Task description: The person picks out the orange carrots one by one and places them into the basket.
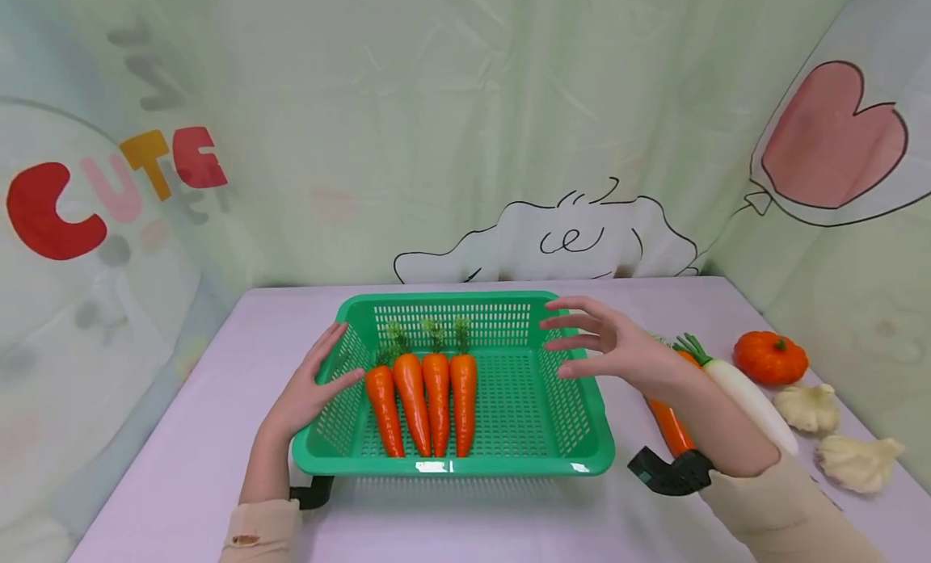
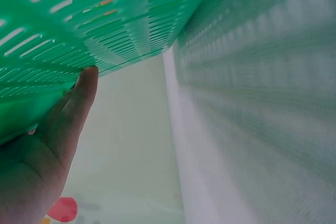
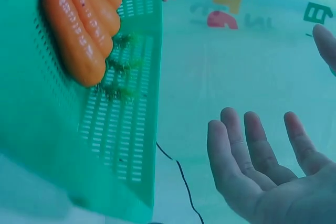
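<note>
A green plastic basket (image 1: 451, 466) stands on the table with several orange carrots (image 1: 436, 401) lying side by side in its left half, their leafy tops toward the back. My left hand (image 1: 301, 397) grips the basket's left rim, thumb over the inside and fingers along the outer wall. From beside that wall, the left wrist view shows a straight finger (image 2: 79, 98) against the slotted side. Off the basket's right rim, my right hand (image 1: 600, 341) hovers with spread, slightly bent fingers and an empty palm. The right wrist view shows its fingers (image 3: 254, 140) apart from the basket.
At the right, partly behind my right forearm, lie a white radish (image 1: 749, 401) and an orange carrot (image 1: 669, 426). Beyond them are an orange pumpkin (image 1: 771, 359) and two garlic bulbs (image 1: 807, 408). A printed curtain (image 1: 436, 143) hangs behind the table (image 1: 196, 434).
</note>
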The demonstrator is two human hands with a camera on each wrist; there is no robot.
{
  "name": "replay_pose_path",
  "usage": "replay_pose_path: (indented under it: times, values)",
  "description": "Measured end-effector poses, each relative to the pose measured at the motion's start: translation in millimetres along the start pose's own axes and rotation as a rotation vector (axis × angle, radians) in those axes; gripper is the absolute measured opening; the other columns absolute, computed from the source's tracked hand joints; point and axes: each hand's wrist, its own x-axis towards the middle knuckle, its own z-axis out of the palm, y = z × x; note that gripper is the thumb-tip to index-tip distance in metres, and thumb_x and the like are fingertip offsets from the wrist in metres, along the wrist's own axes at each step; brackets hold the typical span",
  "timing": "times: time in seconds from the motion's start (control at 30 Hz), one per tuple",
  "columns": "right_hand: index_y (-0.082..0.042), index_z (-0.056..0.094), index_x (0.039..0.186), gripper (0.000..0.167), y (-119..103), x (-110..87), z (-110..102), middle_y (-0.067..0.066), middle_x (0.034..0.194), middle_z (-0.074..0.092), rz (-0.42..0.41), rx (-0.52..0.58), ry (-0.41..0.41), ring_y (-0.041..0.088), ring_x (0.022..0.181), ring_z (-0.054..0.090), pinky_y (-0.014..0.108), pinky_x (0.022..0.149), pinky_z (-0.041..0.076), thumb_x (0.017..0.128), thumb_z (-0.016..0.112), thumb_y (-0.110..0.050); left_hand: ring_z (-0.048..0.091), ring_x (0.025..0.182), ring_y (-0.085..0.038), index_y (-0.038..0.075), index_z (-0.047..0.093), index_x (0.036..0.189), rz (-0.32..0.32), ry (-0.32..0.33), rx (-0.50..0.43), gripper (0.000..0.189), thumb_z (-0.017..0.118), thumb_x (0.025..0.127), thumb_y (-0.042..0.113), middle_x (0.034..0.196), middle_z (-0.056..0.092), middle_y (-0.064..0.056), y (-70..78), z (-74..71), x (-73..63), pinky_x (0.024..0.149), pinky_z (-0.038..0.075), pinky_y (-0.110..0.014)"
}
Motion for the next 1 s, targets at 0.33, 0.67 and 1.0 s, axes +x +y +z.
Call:
replay_pose_path:
  times: [0.33,0.67,1.0]
  values:
    - [-0.013,0.032,0.138,0.067,-4,-26.6,-11,0.017,0.136,0.04,0.017,-0.096,0.133,0.037,0.116,0.046,0.05,0.083,0.048,0.082,0.068,-0.015,0.007,0.138,-0.031,0.023,0.023,0.146,0.008,-0.001,-0.004,0.073,0.063,0.085,0.036,0.153,0.009,0.0,-1.3,0.9,-0.8,0.097,0.016,-0.068]
    - [-0.02,0.035,0.137,0.059,5,-47.0,-27,0.0,0.13,0.045,-0.034,-0.096,0.189,0.01,0.108,0.054,0.032,0.078,0.051,0.086,0.062,-0.007,0.007,0.138,-0.031,0.025,0.024,0.146,0.002,0.002,-0.002,0.072,0.062,0.086,0.038,0.153,0.009,0.002,-2.5,-1.0,-3.4,0.097,0.015,-0.068]
    - [-0.022,0.033,0.14,0.063,12,-62.4,-39,-0.008,0.129,0.046,-0.05,-0.223,0.283,0.003,0.106,0.053,0.022,0.077,0.05,0.086,0.062,-0.008,0.007,0.138,-0.031,0.024,0.024,0.146,0.009,-0.004,-0.011,0.072,0.062,0.086,0.036,0.153,0.009,0.001,-2.3,0.4,-2.6,0.097,0.015,-0.068]
